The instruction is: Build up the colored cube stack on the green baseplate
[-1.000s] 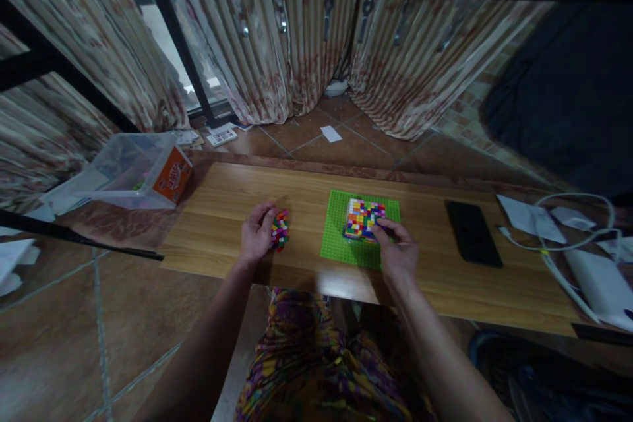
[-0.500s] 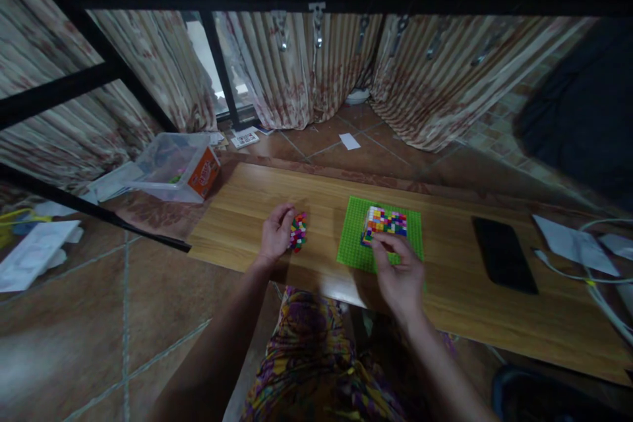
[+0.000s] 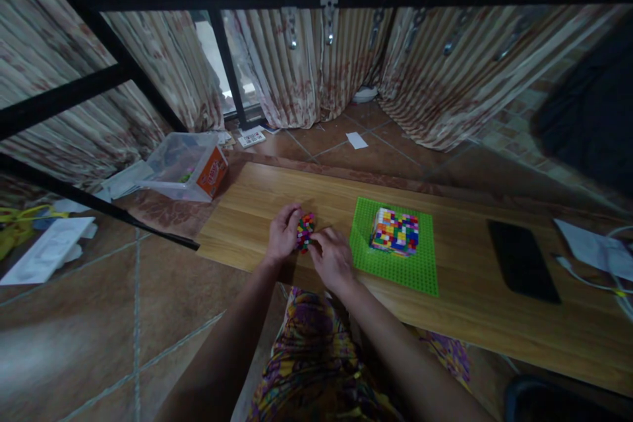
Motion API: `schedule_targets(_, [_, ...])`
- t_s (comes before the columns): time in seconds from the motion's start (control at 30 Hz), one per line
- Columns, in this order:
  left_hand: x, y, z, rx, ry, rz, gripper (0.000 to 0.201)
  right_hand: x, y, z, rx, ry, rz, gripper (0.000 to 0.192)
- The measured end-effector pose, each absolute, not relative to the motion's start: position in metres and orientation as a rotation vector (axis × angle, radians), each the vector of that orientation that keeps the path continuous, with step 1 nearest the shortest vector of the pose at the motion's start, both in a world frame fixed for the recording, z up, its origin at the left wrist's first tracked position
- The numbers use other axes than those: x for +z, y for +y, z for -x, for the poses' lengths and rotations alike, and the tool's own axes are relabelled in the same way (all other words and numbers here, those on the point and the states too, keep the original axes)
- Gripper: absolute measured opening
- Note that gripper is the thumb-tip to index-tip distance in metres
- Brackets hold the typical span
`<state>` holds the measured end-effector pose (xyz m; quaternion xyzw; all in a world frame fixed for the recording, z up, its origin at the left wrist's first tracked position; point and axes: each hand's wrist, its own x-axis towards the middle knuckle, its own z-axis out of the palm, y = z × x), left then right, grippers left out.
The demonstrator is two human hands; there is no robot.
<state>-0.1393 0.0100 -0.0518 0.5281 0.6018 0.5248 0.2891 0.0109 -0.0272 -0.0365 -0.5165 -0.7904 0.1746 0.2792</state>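
The bare right hand (image 3: 333, 257) has left the multicoloured block of small plastic bricks (image 3: 395, 231) and is now at the loose heap of small bright plastic bricks (image 3: 305, 229) — so the work is at the heap, and the block sits uncovered on the green studded plastic baseplate (image 3: 364, 257). The right thumb and fingers are drawn close together at the heap's near edge; whether they pinch a brick, I cannot tell. The bare left hand (image 3: 285, 232) curls against the heap's left side — its grip is unclear too.
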Motion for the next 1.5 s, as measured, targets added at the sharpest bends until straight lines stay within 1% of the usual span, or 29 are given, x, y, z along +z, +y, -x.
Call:
schedule_targets(0.23, [-0.049,0.009,0.140,1.398,1.615,-1.417,0.031,-0.041,-0.026,-0.007,0.413,-2.206,1.453,0.008])
schedule_targets(0.53, [-0.046,0.010,0.138,1.399,1.597,-1.329,0.031,-0.032,-0.040,-0.032,0.455,-2.229,1.408,0.027])
schedule_targets(0.67, [-0.044,0.010,0.137,1.411,1.586,-1.328,0.034,-0.023,-0.057,-0.047,0.482,-2.140,1.401,0.034])
schedule_targets(0.87, [-0.044,0.009,0.135,1.440,1.550,-1.264,0.039,-0.009,-0.075,-0.090,0.513,-1.868,1.443,0.025])
schedule_targets(0.97, [-0.043,0.008,0.134,1.431,1.554,-1.256,0.040,-0.005,-0.077,-0.117,0.532,-1.705,1.448,0.024])
schedule_targets(1.17, [-0.043,0.009,0.134,1.439,1.560,-1.256,0.041,-0.009,-0.066,-0.157,0.394,-1.464,1.548,0.023])
schedule_targets(1.33, [-0.043,0.009,0.133,1.450,1.577,-1.269,0.041,-0.010,-0.051,-0.167,0.223,-1.504,1.638,0.027])
schedule_targets(1.5, [-0.039,0.008,0.132,1.444,1.586,-1.283,0.042,-0.013,-0.046,-0.165,0.120,-1.589,1.667,0.028])
